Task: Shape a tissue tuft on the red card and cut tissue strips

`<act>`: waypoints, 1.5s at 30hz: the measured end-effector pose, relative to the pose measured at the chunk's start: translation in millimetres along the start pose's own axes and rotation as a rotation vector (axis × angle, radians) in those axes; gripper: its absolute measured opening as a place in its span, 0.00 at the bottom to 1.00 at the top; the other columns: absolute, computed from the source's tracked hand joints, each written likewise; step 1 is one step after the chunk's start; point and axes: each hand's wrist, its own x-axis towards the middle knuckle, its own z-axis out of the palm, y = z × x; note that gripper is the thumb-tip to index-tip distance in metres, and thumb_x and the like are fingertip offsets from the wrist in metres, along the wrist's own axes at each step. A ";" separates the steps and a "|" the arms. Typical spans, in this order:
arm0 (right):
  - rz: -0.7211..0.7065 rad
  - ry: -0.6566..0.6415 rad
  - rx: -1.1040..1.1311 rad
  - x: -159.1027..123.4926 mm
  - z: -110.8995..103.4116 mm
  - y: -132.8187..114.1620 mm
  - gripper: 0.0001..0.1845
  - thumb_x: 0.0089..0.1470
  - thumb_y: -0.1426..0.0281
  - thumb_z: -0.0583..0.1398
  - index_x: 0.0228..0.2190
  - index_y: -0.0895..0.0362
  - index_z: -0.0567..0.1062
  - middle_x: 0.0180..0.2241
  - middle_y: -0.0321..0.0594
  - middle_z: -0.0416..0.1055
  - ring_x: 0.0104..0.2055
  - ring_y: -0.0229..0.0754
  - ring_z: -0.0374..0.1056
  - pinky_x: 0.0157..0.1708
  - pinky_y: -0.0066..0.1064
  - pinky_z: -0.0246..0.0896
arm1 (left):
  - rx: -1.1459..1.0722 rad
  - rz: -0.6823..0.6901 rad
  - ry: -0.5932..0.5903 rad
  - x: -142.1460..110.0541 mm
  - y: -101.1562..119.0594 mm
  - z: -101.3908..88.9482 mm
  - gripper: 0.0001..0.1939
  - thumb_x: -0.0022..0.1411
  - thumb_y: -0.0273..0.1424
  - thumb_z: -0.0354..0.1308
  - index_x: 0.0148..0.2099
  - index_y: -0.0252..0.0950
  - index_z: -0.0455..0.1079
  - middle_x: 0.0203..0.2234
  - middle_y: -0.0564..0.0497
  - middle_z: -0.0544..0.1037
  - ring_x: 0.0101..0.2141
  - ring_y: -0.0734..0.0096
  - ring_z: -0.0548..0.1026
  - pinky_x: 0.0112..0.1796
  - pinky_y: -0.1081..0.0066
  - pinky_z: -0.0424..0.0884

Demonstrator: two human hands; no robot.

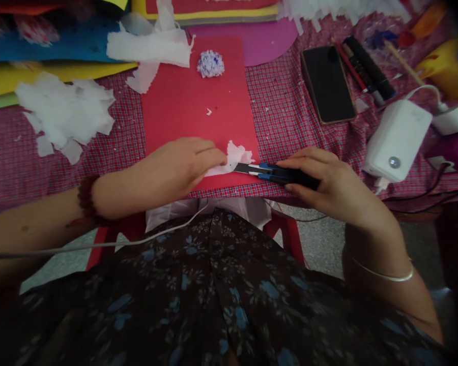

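Note:
My right hand (324, 178) is closed round a black and blue utility knife (280, 174). Its blade points left and touches, or lies just over, a torn white paper piece (238, 154) at the near edge of a red sheet (198, 112). Pressing on the left end of that paper is my left hand (179, 165), fingers bent and together; the fingertips are partly hidden. Farther up the red sheet sits a crumpled ball of white and blue paper (210, 64), with a tiny white scrap (209, 112) between it and my hands.
Torn white paper pieces (68, 109) lie at the left, and white strips (148, 46) overlap the sheet's top. A phone (328, 84), markers (370, 68) and a white power bank (399, 137) with cables lie at the right. Coloured sheets (80, 43) line the back of the checked tablecloth (278, 107).

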 end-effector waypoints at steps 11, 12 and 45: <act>-0.016 -0.025 -0.005 11.4 -2.6 3.3 0.23 0.57 0.72 0.60 0.53 0.45 0.74 0.46 0.43 0.74 0.49 0.55 0.71 0.47 0.51 0.67 | 0.031 -0.122 0.343 -52.3 39.5 49.2 0.15 0.68 0.26 0.55 0.56 0.34 0.66 0.39 0.46 0.78 0.40 0.62 0.75 0.41 0.62 0.71; -0.017 -0.025 -0.012 12.3 -3.1 3.9 0.22 0.57 0.72 0.60 0.53 0.45 0.74 0.47 0.43 0.74 0.49 0.55 0.71 0.47 0.51 0.66 | 0.049 -0.158 0.362 -53.2 40.1 51.7 0.10 0.67 0.26 0.56 0.51 0.34 0.68 0.36 0.47 0.78 0.38 0.62 0.75 0.39 0.62 0.70; 0.087 -0.015 -0.095 8.6 -2.8 -7.3 0.24 0.57 0.72 0.61 0.54 0.43 0.72 0.47 0.43 0.73 0.50 0.56 0.71 0.49 0.54 0.66 | 0.297 -0.142 0.192 -26.3 31.8 31.3 0.07 0.69 0.29 0.52 0.39 0.35 0.72 0.31 0.47 0.74 0.34 0.60 0.71 0.33 0.62 0.65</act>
